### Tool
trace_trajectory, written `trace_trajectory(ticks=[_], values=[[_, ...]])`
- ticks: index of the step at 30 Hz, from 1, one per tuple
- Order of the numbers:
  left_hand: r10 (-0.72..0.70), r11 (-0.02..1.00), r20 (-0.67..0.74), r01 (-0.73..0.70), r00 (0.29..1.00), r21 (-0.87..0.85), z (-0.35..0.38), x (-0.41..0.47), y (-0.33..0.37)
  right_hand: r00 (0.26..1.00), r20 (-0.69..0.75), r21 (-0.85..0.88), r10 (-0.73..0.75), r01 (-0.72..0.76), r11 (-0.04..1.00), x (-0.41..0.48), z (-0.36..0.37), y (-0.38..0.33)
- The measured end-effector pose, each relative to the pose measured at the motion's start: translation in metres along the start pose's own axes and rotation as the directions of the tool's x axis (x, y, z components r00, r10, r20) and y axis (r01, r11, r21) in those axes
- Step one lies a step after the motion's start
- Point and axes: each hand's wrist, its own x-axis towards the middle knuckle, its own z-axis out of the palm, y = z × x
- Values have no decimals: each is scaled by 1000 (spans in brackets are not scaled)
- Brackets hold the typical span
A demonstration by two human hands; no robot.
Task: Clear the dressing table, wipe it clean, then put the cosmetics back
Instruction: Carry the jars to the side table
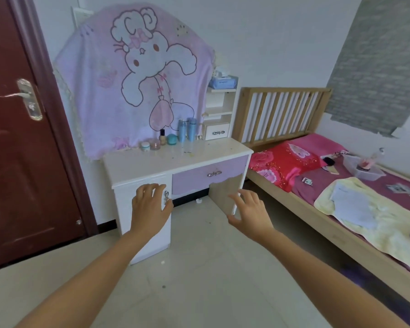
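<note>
White glossy dressing table point(140, 163) with a lilac drawer front stands beside a slatted pine bed point(282, 110); its top is speckled yellow. Left hand point(149, 204) and right hand point(249, 209) hover before it, fingers spread, holding nothing. Along its back edge stand two pale-blue bottles point(186, 129) and a round teal jar point(171, 139).

Two tall blue bottles point(182, 132), one small brown bottle point(162, 138), three jars point(155, 144), two hands point(149, 207)

No legible text; print on blue wipes pack point(223, 82) too blurred.
</note>
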Motion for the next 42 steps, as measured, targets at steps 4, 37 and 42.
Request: trace_trajectory(ticks=[4, 37, 42], values=[[7, 1000, -2, -7, 1000, 18, 43, 50, 23, 1000, 7, -2, -6, 6, 1000, 42, 9, 53], [-573, 819, -107, 559, 813, -132, 203, 295, -111, 882, 308, 258, -356, 283, 924, 432, 202, 77], [-638, 768, -36, 632, 770, -102, 216, 311, -147, 817, 428, 277, -387, 290, 916, 451, 250, 63]])
